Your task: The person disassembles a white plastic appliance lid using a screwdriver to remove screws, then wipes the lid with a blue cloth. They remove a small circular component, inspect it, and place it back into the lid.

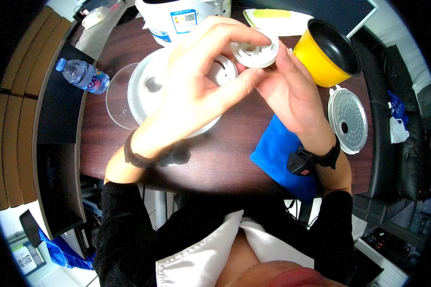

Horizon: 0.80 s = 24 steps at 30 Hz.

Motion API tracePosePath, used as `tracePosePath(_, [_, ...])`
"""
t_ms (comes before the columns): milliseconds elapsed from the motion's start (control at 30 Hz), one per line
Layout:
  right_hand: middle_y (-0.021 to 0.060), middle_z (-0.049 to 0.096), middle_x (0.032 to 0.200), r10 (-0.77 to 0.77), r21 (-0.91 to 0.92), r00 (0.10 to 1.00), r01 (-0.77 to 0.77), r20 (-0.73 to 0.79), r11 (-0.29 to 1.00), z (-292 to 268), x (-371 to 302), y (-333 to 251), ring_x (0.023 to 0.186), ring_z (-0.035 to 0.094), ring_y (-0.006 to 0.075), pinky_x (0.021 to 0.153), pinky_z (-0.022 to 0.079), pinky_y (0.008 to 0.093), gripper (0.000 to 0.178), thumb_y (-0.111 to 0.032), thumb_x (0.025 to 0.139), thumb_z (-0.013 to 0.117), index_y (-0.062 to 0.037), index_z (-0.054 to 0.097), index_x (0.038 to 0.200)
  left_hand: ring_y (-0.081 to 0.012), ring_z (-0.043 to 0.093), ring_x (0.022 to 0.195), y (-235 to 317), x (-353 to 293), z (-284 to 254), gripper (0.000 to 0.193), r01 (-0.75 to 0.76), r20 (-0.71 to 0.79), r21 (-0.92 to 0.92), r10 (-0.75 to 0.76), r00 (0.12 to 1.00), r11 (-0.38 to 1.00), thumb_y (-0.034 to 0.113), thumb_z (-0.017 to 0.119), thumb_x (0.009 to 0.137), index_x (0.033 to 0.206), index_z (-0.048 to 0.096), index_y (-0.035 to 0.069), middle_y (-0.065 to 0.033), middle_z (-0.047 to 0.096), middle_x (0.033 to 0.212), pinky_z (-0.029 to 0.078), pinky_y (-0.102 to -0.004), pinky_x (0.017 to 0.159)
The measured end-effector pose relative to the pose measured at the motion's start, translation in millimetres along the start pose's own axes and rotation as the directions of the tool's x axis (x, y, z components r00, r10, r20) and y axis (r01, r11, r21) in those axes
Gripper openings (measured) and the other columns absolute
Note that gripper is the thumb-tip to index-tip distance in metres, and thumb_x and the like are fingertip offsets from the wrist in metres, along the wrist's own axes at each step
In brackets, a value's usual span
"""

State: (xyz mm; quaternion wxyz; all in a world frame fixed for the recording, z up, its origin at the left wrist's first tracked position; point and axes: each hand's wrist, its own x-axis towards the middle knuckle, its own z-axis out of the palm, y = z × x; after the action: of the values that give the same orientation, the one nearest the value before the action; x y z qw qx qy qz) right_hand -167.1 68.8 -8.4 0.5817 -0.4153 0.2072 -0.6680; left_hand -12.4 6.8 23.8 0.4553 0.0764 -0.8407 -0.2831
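Observation:
Raised over the table, a small white round cap (pixel 256 51) with moulded ribs inside is held between both my hands. My left hand (pixel 194 79) pinches its near and far edges with thumb and finger. From the right, my right hand (pixel 292 93) grips the cap's side, its thumb along the rim. Beneath my left hand lies a large white round lid (pixel 138 93), partly hidden by that hand. A white ring-shaped part (pixel 229 71) with a slotted middle shows just behind the left thumb; I cannot tell whether it belongs to the lid.
A white appliance body (pixel 160 21) stands at the back, beside a green-and-white cloth (pixel 282 21). Right are a yellow pot (pixel 316 60) with black inside and a grey perforated plate (pixel 349 115). A blue cloth (pixel 275 148), clear disc (pixel 119 103) and water bottle (pixel 86 76) surround my arms.

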Motion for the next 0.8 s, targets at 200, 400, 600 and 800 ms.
tracePosePath(200, [0.0111, 0.05, 0.12, -0.02, -0.188, 1.0, 0.024, 0.022, 0.982, -6, 1, -4, 0.108, 0.051, 0.019, 0.089, 0.043, 0.0361, 0.05, -0.035, 0.095, 0.043, 0.0005, 0.037, 0.129, -0.0034, 0.047, 0.064, 5, -1, -4, 0.032, 0.245, -0.061, -0.312, -0.277, 0.959, 0.918, 0.004, 0.058, 0.084, 0.115, 0.052, 0.001, -0.0002, 0.056, 0.084, 0.035, -0.016, 0.056])
tracePosePath(400, [0.0135, 0.048, 0.12, -0.022, -0.428, 0.997, 0.05, 0.07, 0.902, -1, -1, -3, 0.107, 0.052, 0.021, 0.083, 0.047, 0.0347, 0.059, -0.037, 0.092, 0.048, 0.0038, 0.031, 0.132, -0.015, 0.053, 0.092, 8, 2, -7, 0.042, 0.333, -0.018, -0.661, -0.458, 0.889, 0.673, -0.001, 0.053, 0.079, 0.121, 0.044, -0.003, -0.0097, 0.051, 0.108, 0.043, -0.026, 0.08])
tracePosePath(600, [0.0109, 0.055, 0.109, -0.113, -0.397, 0.994, 0.11, 0.017, 0.911, 3, -3, -2, 0.091, 0.058, 0.0159, 0.076, 0.052, 0.0312, 0.047, -0.029, 0.09, 0.055, 0.0042, 0.044, 0.121, -0.0164, 0.051, 0.096, 10, 2, -8, 0.055, 0.275, 0.034, -0.665, -0.339, 0.94, 0.695, -0.006, 0.059, 0.073, 0.124, 0.039, -0.002, -0.0119, 0.043, 0.114, 0.043, -0.0285, 0.083])
tracePosePath(800, [0.0102, 0.055, 0.11, -0.046, -0.214, 0.997, 0.06, 0.069, 0.975, 0, -2, -1, 0.096, 0.057, 0.0164, 0.078, 0.051, 0.033, 0.045, -0.028, 0.092, 0.053, 0.0041, 0.043, 0.122, -0.0134, 0.05, 0.095, -3, 0, 9, 0.035, 0.052, -0.205, -0.207, -0.096, 0.974, 0.977, 0.007, 0.054, 0.087, 0.12, 0.045, 0.0, -0.0096, 0.05, 0.115, 0.041, -0.0265, 0.084])
